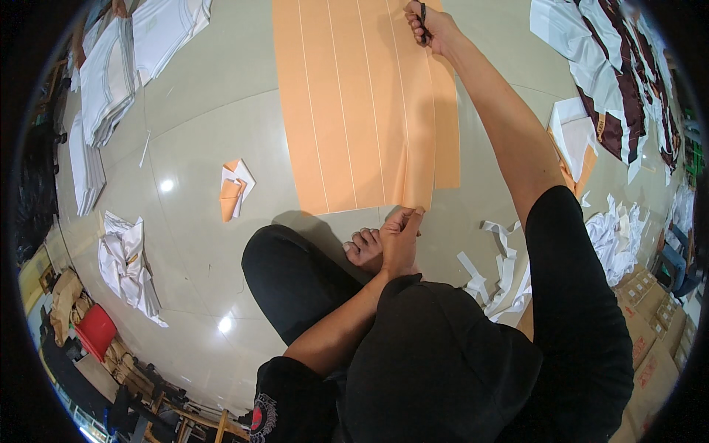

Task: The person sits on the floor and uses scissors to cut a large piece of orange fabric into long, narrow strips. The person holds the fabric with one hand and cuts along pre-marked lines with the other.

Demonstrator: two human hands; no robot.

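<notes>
A long orange sheet (325,111), which looks like cloth, lies on the floor with several thin white lines running along it. My left hand (401,235) pinches the near right corner of its main panel, where the sheet folds up slightly. Beside that panel, along its right edge, is a narrow orange strip (446,140). At the far end of my stretched right arm, my right hand (437,31) is closed round the black handles of what look like scissors (423,22). The blades are not visible.
My bare foot (362,251) is just behind the sheet's near edge. White scraps (504,269) lie to the right, and a folded orange-and-white piece (234,190) to the left. Stacked white pieces (107,81) stand far left; maroon-and-white cloth (609,81) lies far right, cardboard boxes (642,325) nearer.
</notes>
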